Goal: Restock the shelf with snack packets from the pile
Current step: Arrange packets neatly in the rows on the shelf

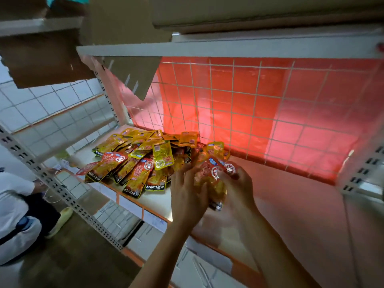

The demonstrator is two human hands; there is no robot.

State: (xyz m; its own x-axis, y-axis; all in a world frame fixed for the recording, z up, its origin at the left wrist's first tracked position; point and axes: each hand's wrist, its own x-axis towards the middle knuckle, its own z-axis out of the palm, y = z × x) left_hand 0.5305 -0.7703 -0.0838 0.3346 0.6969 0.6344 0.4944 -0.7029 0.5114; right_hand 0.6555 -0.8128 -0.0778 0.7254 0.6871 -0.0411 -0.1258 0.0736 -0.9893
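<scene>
Obs.: both hands are at the shelf [291,196] with one bundle [212,176] of packets between them, just above the board, near mid-width. Right hand [241,183]: the grip is closed, fingers curled round the bundle's right side. Left hand [188,196]: the grip looks loose, fingers fairly straight and laid against the bundle's left face (motion blur here, so thumb position unclear). The bundle's long axis runs near-to-far: dark bottom edges point toward the person and the sealed tops toward the wire grid [249,104] at the back. The pile [133,163] lies to the left of the grip and slightly further back, touching or almost touching the bundle at its right fringe. Most of its packets are fanned with dark bottom edges toward the front lip. Bare board lies to the right. The left hand is nearer the pile, the right hand nearer the bare board. Judgement: the bundle would go down rightward, axis kept as is. Counts: hands 2; bundle 1, with at least 2 packets showing red seals, the rest hidden; pile 1, well over a dozen overlapped packets, no exact count possible; grid 1.
</scene>
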